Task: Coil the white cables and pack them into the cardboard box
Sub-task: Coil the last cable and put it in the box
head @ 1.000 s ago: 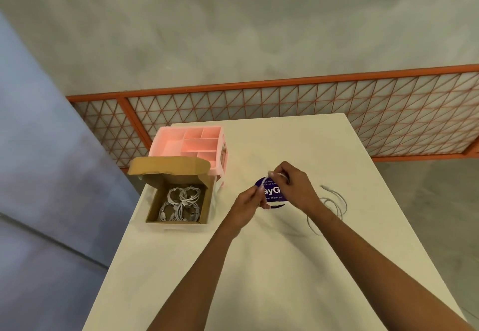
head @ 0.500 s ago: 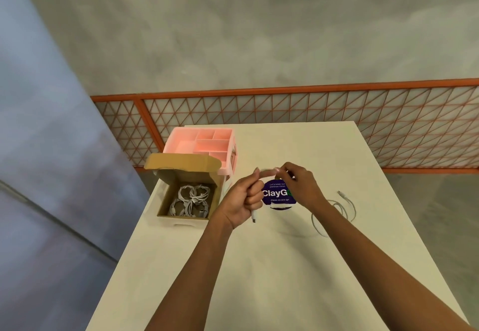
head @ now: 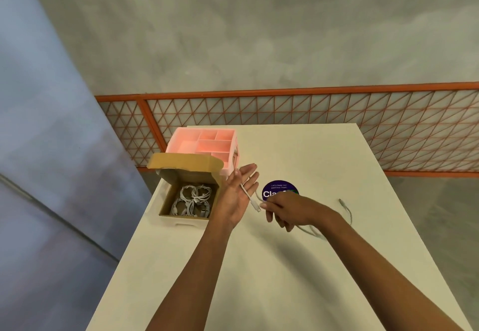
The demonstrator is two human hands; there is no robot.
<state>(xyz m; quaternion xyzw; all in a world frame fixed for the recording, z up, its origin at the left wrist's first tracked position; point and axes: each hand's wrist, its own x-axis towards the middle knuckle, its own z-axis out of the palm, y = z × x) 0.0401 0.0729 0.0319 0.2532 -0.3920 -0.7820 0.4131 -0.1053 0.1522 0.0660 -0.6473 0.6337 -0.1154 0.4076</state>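
Cable, thin, white and limp, lies across the left hand, which is held flat with straight fingers, one plug dangling off the palm. The right hand pinches it just beside that plug with curled fingers, and the rest trails under the right wrist to a second plug lying on the table. Mottled grey concrete fills the background, with a smooth bluish panel at left. The matte off-white table is rectangular, its far edge by an orange metal railing filled with triangular mesh. Near its far left corner sits a brown cardboard box, flap up, holding coiled white cables. Just behind it is a pink plastic organiser with square compartments. A round purple sticker lies flat near the hands.
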